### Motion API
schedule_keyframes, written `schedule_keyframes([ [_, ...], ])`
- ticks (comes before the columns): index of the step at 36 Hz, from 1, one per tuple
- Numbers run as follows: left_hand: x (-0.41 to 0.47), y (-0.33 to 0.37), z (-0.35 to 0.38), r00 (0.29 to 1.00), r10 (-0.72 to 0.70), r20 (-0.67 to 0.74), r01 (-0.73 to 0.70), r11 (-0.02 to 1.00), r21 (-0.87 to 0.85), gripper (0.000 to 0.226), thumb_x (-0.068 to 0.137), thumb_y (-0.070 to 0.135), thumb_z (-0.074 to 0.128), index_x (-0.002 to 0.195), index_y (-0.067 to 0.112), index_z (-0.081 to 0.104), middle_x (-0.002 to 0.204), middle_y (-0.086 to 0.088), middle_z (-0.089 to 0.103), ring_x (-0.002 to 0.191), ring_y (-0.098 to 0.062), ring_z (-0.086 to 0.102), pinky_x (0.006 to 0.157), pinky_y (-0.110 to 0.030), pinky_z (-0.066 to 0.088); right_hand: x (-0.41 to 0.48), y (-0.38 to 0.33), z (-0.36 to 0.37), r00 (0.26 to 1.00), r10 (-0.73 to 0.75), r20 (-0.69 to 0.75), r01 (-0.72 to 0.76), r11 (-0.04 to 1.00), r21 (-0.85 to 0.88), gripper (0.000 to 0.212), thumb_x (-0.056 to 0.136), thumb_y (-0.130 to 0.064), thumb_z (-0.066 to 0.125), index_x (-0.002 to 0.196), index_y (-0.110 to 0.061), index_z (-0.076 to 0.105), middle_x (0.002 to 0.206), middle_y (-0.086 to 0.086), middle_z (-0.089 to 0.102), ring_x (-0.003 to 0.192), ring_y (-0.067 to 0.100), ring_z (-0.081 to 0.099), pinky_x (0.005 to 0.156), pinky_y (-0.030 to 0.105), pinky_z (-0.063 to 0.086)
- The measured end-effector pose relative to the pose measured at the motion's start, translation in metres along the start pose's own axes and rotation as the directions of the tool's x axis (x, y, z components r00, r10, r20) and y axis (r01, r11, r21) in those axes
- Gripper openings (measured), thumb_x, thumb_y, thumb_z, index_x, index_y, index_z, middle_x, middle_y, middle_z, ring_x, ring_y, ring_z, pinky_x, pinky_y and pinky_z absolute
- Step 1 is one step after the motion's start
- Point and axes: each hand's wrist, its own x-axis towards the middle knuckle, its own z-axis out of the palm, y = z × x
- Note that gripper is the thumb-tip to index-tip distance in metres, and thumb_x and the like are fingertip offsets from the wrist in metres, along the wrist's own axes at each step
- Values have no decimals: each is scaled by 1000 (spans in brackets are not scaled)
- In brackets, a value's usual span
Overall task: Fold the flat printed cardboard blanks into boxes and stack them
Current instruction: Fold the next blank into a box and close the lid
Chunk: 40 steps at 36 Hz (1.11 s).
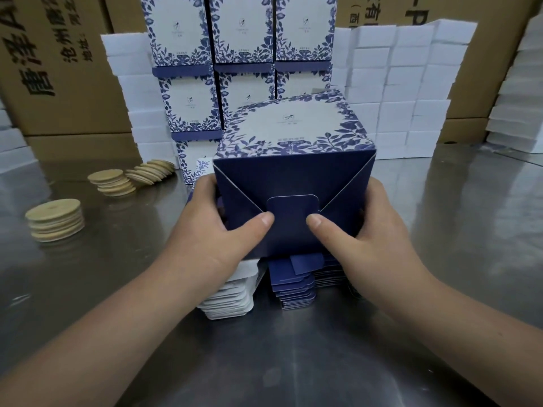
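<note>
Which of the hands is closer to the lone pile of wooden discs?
Left. The left hand grips the box, with the disc pile out to its left; the right hand grips the box's other side, farther away.

Navy box (293, 177), blue-leaf white panel

You see everything through one wide-angle camera on your head, looking forward and down, close over the shiny grey metal worktop (293, 362).
</note>
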Motion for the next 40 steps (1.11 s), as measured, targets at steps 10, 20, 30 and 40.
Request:
schedule_keyframes([
  [10, 1, -3, 4, 996, -88, 21, 86, 994, 65, 44, 46, 61, 58, 88, 67, 45, 90, 40, 60, 82, 14, 58, 76, -31, 51, 0, 2, 6, 1000, -14, -19, 15, 999, 39, 63, 65, -52, 67, 120, -50, 35, 114, -39, 52, 100, -21, 51, 74, -1, 42],
  [20, 1, -6, 8, 994, -99, -46, 104, 985, 139, 48, 46, 63, 58, 90, 67, 40, 92, 38, 58, 94, 8, 56, 85, -32, 49, 2, 6, 10, 998, 16, -58, -16, 1000, 8, 63, 61, -50, 65, 117, -52, 37, 110, -45, 49, 93, -23, 53, 69, 9, 43],
  [30, 2, -13, 11, 985, -111, -132, 129, 982, 138, 42, 50, 54, 64, 85, 61, 43, 83, 46, 54, 80, 18, 53, 70, -22, 45, 4, 9, 11, 995, 32, -93, -38, 997, -60, 72, 59, -48, 65, 125, -42, 37, 92, -56, 44, 90, -27, 47, 68, 11, 40],
  [40, 3, -16, 14, 977, -106, -183, 132, 982, 136, 42, 49, 53, 66, 84, 58, 43, 81, 42, 56, 78, 18, 53, 67, -17, 42, 6, 10, 13, 992, 54, -113, -58, 998, -33, 64, 60, -47, 68, 116, -50, 37, 97, -47, 51, 92, -22, 50, 70, 16, 44],
])
